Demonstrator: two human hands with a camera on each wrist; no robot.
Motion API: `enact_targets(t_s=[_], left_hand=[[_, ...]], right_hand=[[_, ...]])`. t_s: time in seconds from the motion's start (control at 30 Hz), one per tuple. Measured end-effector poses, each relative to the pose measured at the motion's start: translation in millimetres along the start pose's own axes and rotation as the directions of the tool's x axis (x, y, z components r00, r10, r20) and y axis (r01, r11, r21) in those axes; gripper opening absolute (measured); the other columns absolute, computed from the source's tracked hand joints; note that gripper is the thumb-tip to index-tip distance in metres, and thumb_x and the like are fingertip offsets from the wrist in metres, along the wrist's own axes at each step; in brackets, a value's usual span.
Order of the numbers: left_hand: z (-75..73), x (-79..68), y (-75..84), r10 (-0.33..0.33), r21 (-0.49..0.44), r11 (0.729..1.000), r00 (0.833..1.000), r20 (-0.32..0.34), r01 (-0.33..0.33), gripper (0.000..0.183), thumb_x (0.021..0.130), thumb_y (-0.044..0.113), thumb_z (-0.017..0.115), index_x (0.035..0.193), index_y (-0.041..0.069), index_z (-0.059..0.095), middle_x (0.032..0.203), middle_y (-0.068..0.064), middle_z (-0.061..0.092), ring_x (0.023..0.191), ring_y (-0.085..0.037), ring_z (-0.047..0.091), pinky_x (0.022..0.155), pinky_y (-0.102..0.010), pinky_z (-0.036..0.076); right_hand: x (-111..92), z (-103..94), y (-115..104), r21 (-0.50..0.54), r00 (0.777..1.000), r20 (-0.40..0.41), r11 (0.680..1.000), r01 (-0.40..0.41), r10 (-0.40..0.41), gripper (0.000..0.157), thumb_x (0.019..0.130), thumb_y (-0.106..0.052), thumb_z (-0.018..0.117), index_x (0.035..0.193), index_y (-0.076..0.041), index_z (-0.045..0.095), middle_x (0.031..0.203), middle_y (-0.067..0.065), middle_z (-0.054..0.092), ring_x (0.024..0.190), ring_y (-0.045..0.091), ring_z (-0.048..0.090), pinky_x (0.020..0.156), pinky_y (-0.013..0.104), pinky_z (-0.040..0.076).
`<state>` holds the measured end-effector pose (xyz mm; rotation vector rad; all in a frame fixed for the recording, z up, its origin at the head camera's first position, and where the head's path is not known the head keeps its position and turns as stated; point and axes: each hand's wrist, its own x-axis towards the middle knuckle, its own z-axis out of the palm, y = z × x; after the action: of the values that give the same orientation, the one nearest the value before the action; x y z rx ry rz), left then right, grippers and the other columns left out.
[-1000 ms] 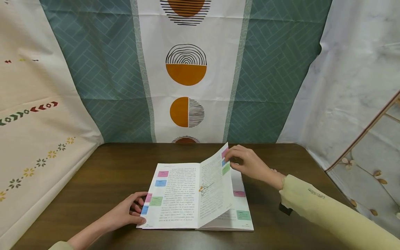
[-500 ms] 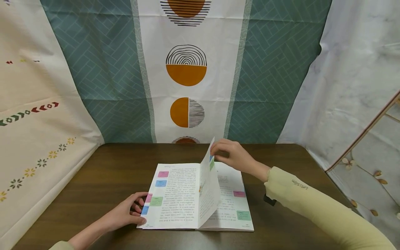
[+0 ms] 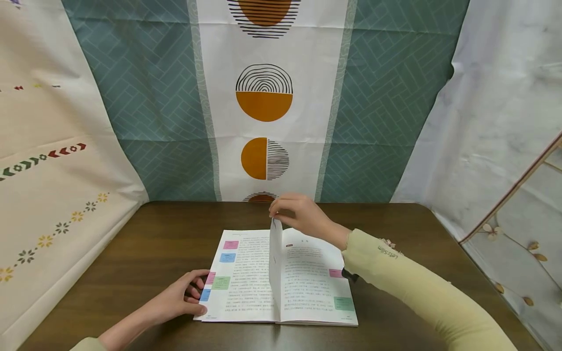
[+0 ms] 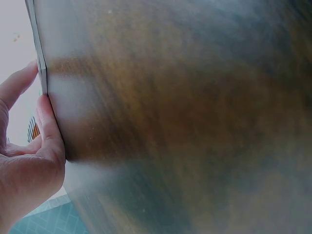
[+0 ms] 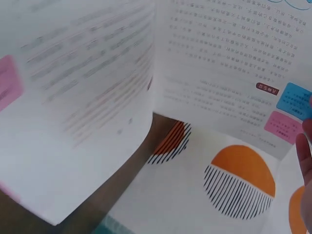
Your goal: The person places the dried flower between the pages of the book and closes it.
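Observation:
An open book [image 3: 313,282] lies on the dark wooden table, its pages printed with small text and coloured label boxes. One page [image 3: 275,268] stands almost upright from the spine, seen nearly edge-on in the head view. My right hand [image 3: 300,213] pinches that page at its top outer corner; its fingers [image 5: 304,156] show at the page's edge, by blue and pink boxes, in the right wrist view. At the book's left edge my left hand [image 3: 177,298] holds on, thumb on the lower corner and fingers curled at the side. The left wrist view shows its thumb and finger at the edge.
The brown table [image 3: 118,273] extends around the book. Behind it hangs a green and white curtain [image 3: 263,117] with orange circles. A cream patterned cloth [image 3: 57,195] hangs at the left, a pale floral one [image 3: 518,195] at the right.
My right hand has moved left with the page, which has swung from leaning right to nearly upright, uncovering the right-hand page beneath. The left hand has stayed at the left edge.

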<state>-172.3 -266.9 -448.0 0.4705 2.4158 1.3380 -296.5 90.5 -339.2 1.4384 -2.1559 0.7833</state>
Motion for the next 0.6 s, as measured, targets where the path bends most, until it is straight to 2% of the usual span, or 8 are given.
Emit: enact_targets(t_s=[0.43, 0.6], left_hand=[[0.6, -0.3, -1.4, 0.018, -0.011, 1.000, 1.000, -0.007, -0.018, 0.084, 0.081, 0.016, 0.081, 0.146, -0.007, 0.032, 0.114, -0.015, 0.043, 0.089, -0.008, 0.047, 0.075, -0.021, 0.048], [0.5, 0.1, -1.0, 0.033, -0.011, 0.999, 0.999, 0.000, -0.033, 0.084, 0.082, 0.014, 0.080, 0.146, -0.008, 0.031, 0.114, -0.016, 0.043, 0.090, -0.009, 0.047, 0.075, -0.021, 0.048]], right_hand=[[31, 35.2, -6, -0.060, 0.997, 0.079, 0.998, 0.014, -0.009, 0.008, 0.087, -0.014, 0.075, 0.095, -0.017, 0.075, 0.103, -0.005, 0.071, 0.100, 0.011, 0.059, 0.094, 0.023, 0.048], [42, 47.2, -10, -0.064, 0.987, 0.160, 0.998, 0.000, 0.011, 0.008, 0.089, -0.018, 0.073, 0.097, -0.018, 0.074, 0.104, -0.007, 0.070, 0.101, 0.010, 0.055, 0.092, 0.021, 0.047]])
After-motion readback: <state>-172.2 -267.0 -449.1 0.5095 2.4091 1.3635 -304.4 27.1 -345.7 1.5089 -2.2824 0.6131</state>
